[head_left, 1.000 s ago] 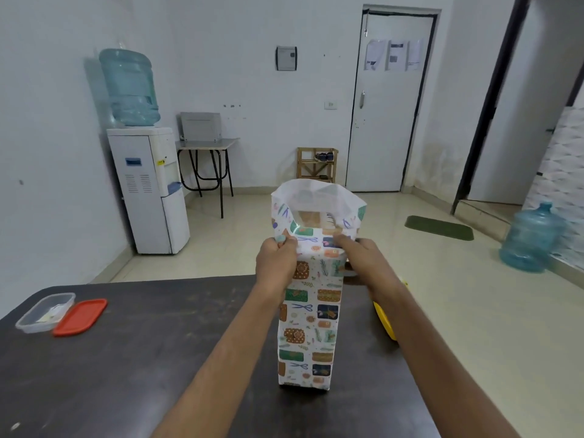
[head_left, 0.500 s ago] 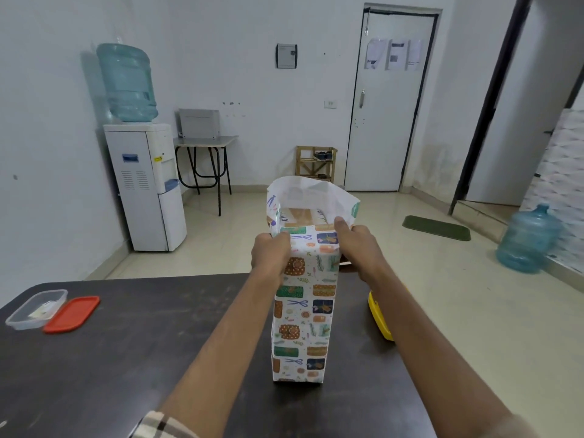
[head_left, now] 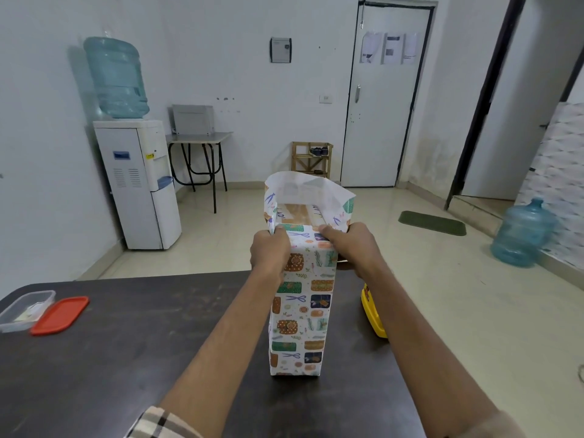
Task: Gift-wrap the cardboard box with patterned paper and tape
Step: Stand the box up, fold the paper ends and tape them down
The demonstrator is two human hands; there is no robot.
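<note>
Both hands, head view, meet at the upper end of the upright package in the centre of the frame: the left hand point(head_left: 269, 252) has its fingers curled round the near-left corner of the patterned paper point(head_left: 300, 314). The right hand point(head_left: 349, 245) grips the near-right corner, its thumb lying along the flap turned down over the near top edge. Neither hand is open. The cardboard box point(head_left: 299, 213) stands on end on the dark worktop point(head_left: 126, 349), a little right of centre, sheathed on its visible sides by the paper. Its brown top face shows inside the paper collar, which rises above the box and stands open at the far side, white inner face toward the camera. Whether the lower end, resting on the worktop, is already closed cannot be told. Judged step: closing the top end, with the near flap held down and the side and far flaps not yet folded. The next move, as a judgement, calls for pressing the near flap flat on the box top, tucking both side flaps into sharp creases, bringing the far flap over, and freeing one hand for tape. No tape roll is identifiable, though a yellow object point(head_left: 373, 314), partly hidden behind the right forearm, lies just right of the package. Far left of the frame: a clear container point(head_left: 22, 308) and a red lid point(head_left: 60, 315), side by side, well apart from the work.
</note>
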